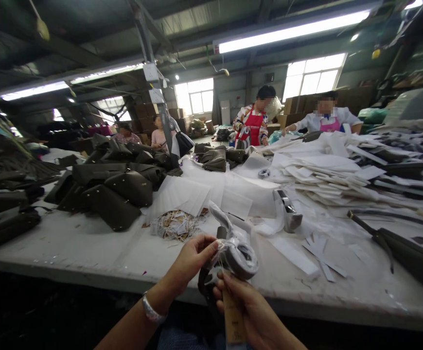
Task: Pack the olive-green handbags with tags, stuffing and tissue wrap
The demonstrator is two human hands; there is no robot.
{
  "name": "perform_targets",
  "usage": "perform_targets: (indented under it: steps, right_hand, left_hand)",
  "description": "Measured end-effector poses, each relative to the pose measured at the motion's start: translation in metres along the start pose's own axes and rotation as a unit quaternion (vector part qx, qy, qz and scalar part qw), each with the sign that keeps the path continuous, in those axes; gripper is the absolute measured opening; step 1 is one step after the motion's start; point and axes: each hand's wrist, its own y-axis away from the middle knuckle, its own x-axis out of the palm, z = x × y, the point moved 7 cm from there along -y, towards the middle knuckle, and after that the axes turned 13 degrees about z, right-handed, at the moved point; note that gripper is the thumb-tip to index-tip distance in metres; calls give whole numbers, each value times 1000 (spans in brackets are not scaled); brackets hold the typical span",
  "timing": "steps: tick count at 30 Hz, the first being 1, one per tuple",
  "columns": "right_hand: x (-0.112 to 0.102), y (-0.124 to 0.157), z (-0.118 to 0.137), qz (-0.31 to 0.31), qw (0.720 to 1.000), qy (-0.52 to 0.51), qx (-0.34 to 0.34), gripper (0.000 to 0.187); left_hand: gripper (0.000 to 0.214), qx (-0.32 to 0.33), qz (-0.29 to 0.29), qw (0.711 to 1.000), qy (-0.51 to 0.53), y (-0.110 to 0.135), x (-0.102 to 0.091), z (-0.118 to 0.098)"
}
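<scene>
My left hand [193, 260] is closed in a pinch at the table's front edge, its fingertips on a thin pale string [220, 253]. My right hand [250, 304] grips a brown cardboard hang tag [234, 318] by its upper end, and the tag hangs down. Just beyond both hands is a coiled strap wrapped in grey-white padding and clear film [242, 257]. Part of a dark strap [203, 287] shows beneath the left fingers. Where the string meets the tag is hidden by my fingers.
Dark green bags [120, 194] are piled at the left. Loose strings [178, 224] and white foam sheets [182, 192] lie ahead. A tape dispenser [288, 211] stands right of centre, before stacked white sheets [317, 170]. Another dark bag [408, 253] lies right. Several people work across the table.
</scene>
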Motion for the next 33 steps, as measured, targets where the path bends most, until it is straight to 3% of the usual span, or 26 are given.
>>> perform_targets:
  steps: [5, 8, 12, 15, 19, 22, 25, 28, 30, 33]
  right_hand:
    - [-13, -10, 2, 13, 997, 78, -15, 55]
    - [-20, -12, 15, -11, 993, 107, -50, 55]
    - [-24, 2, 25, -42, 983, 154, -96, 54]
    - [-34, 14, 23, -47, 975, 197, -89, 54]
    - [-52, 26, 22, -48, 978, 193, -63, 52]
    - [-51, 31, 30, -29, 973, 222, -56, 49]
    - [-41, 35, 37, -5, 952, 301, -52, 52]
    - [-35, 37, 39, 17, 914, 403, -48, 57]
    - [-33, 41, 38, 32, 880, 470, -52, 54]
    - [-31, 48, 35, 60, 845, 526, -71, 46]
  left_hand:
    - [44, -23, 16, 995, 96, 7, -5, 22]
    - [45, -3, 15, 990, 143, 8, 1, 24]
    - [45, 24, 33, 995, 94, 4, 20, 15]
    - [45, 26, 53, 997, 58, 2, 34, 16]
    - [47, 4, 19, 998, 61, 8, 40, 35]
    - [47, -8, -28, 997, 77, 15, 39, 48]
    - [43, 12, -68, 998, -1, 21, 35, 49]
    - [39, 32, -125, 987, -97, 31, 29, 46]
    - [42, 22, -159, 985, -68, 39, 27, 52]
    - [50, 13, -175, 980, 90, 48, 35, 68]
